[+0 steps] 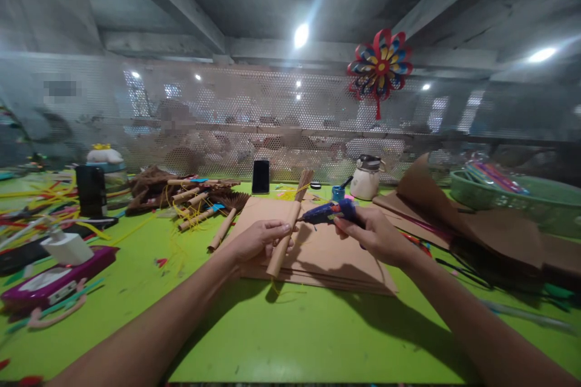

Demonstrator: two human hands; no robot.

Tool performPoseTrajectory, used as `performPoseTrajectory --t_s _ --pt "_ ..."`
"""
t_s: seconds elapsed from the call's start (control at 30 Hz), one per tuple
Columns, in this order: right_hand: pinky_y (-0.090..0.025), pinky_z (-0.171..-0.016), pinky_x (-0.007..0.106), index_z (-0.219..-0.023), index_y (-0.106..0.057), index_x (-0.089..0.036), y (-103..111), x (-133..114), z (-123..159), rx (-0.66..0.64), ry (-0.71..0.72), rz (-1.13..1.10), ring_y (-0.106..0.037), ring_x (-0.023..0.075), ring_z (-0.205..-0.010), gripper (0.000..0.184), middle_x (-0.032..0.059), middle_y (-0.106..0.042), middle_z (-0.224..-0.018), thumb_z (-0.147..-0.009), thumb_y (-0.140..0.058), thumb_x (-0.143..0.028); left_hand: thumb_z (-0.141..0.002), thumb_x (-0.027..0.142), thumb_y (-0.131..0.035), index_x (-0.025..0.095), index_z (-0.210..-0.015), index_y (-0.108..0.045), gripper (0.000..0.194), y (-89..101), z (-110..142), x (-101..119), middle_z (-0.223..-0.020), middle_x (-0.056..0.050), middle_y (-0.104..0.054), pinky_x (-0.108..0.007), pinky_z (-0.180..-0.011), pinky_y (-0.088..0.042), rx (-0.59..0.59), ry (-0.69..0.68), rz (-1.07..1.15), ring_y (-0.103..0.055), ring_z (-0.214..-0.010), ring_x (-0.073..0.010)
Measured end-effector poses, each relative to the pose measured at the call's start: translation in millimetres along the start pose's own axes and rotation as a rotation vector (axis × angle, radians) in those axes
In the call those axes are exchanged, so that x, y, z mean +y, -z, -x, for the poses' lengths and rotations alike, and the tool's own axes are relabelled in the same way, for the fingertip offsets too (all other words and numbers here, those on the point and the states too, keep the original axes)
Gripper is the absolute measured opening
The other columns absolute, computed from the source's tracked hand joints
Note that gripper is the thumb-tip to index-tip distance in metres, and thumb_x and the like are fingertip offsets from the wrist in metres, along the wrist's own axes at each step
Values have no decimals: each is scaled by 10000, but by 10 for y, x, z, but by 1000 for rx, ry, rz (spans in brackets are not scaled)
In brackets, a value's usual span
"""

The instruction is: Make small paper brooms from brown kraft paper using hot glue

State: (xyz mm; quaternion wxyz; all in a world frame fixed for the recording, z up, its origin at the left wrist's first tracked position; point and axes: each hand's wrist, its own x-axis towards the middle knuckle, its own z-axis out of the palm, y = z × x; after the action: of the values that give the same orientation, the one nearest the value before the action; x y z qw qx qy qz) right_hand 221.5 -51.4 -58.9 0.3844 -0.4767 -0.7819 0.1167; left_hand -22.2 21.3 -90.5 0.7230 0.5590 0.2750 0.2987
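Between the fingers of my left hand (pixel 261 239) is a brown paper tube (pixel 282 254), held at a slant, with a yellow string at its lower end and a pleated far end. My right hand (pixel 374 233) is wrapped round a dark blue glue gun (pixel 330 211). The gun's nozzle points left and is at the tube's side; whether it touches I cannot tell. Underneath lies a stack of brown cardboard sheets (pixel 345 260). Similar brown paper tubes (pixel 222 231) with yellow strings lie in a heap left of the stack.
A phone (pixel 261 176) stands behind the cardboard, near a blue jar (pixel 338 192) and a white jug (pixel 365 178). On the left is a purple power strip (pixel 59 281) with a white charger. Curled brown paper (pixel 476 211) and a green basket (pixel 544 202) occupy the right.
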Motion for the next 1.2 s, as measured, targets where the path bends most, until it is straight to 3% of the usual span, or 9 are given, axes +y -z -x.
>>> performPoseTrajectory --t_s 0.2,0.63,0.8,0.93,1.03,1.2 --pt "-342 -527 250 -728 -585 -138 -39 55 -21 71 -31 44 -470 120 -562 305 33 -592 -651 -858 -468 -387 -719 290 -703 104 -857 -627 244 -55 31 10 -718 -58 -625 -260 -653 -443 21 24 27 -572 -657 -126" --pt "-391 -545 245 -748 -590 -139 -58 -68 31 -79 21 -111 -497 112 -588 242 35 -600 -678 -853 -484 -330 -718 348 -693 110 -818 -632 265 20 -22 -13 -689 -53 -640 -224 -580 -395 52 -41 -66 -544 -612 -110" --pt "-423 -588 264 -713 -583 -140 -6 -54 12 -40 19 -144 -535 134 -631 306 52 -613 -685 -856 -473 -388 -695 385 -698 113 -804 -628 302 33 -29 17 -691 -55 -640 -229 -556 -392 96 -53 -154 -553 -616 -130" --pt "-426 -601 275 -743 -579 -131 9 157 -62 178 -48 -118 -563 161 -655 341 74 -626 -699 -860 -448 -424 -699 357 -684 124 -786 -640 252 65 -40 -32 -685 -48 -636 -232 -576 -402 169 -85 -288 -556 -634 -137" --pt "-401 -595 284 -813 -599 -125 -73 444 -125 280 -111 130 -565 189 -650 317 89 -636 -710 -834 -482 -418 -712 332 -648 140 -790 -654 207 43 -36 -87 -656 -27 -619 -233 -547 -386 189 -105 -458 -534 -603 -134" --pt "-358 -627 263 -958 -613 -143 -268 821 -109 129 -236 503 -579 205 -760 267 108 -646 -866 -826 -505 -349 -713 318 -598 135 -828 -680 231 -28 -4 -49 -646 -20 -597 -227 -503 -338 205 -144 -706 -490 -565 -130"
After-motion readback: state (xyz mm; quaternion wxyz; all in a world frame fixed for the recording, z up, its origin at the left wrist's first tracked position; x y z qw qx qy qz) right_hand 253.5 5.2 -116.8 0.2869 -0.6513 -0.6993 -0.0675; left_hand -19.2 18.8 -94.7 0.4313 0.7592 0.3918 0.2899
